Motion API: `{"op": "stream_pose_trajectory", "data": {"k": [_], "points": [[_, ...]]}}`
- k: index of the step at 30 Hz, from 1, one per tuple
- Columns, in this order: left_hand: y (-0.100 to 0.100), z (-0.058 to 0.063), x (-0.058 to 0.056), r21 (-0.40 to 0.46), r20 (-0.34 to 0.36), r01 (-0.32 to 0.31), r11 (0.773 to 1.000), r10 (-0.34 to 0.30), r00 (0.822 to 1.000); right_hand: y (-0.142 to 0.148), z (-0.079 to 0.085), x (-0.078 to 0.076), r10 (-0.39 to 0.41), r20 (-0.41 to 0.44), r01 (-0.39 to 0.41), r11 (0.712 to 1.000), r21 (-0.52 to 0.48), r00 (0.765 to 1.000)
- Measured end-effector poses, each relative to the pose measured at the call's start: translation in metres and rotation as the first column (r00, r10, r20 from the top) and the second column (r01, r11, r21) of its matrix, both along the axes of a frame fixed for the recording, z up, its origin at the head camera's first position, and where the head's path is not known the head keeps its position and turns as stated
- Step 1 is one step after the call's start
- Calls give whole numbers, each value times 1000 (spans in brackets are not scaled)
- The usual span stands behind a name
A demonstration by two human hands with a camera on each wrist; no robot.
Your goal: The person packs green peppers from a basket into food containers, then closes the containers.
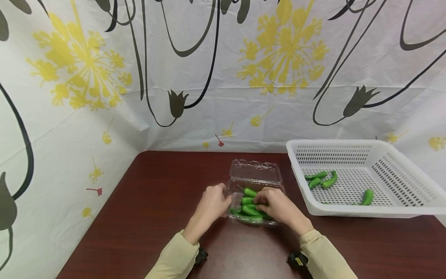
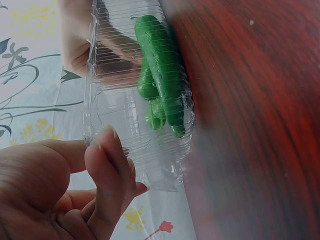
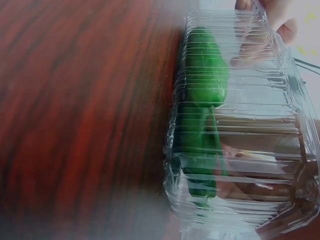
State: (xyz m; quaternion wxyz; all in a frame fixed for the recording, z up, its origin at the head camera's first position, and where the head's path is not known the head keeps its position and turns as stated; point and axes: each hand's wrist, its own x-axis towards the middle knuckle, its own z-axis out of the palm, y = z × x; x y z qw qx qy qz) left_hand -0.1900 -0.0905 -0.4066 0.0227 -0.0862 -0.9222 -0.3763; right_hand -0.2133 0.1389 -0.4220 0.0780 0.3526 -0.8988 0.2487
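Observation:
A clear plastic clamshell box point(image 1: 256, 180) stands on the table with its lid tipped back. Several green chili peppers point(image 1: 251, 210) lie inside it, also visible through its ribbed wall in both wrist views. My left hand point(image 1: 213, 201) is at the box's left side, its thumb and fingers pinching the rim point(image 2: 89, 135). My right hand point(image 1: 275, 203) reaches in over the right side, fingers curled down on a green chili pepper among the others. Its fingertips are partly hidden by the peppers and the box wall.
To the right stands a white perforated plastic basket point(image 1: 374, 210) with several loose green chili peppers point(image 1: 329, 179) on its bottom. Its left wall is close to the box. The dark red wooden table point(image 1: 167, 186) ends at a patterned cloth backdrop point(image 1: 209, 131).

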Motion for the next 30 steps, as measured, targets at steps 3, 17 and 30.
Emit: {"op": "stream_pose_trajectory", "data": {"k": [3, 17, 30], "points": [[0, 0, 0, -5, -3, -2, 1000, 2, 1000, 0, 0, 0, -10, 7, 10, 1000, -10, 1000], [0, 0, 0, -25, -30, -10, 1000, 9, 1000, 1, 1, -1, -39, 16, 40, 999, -37, 999], [-1, 0, 0, 12, -8, -6, 1000, 6, 1000, 2, 10, -1, -107, -5, 106, 994, -40, 994]]}}
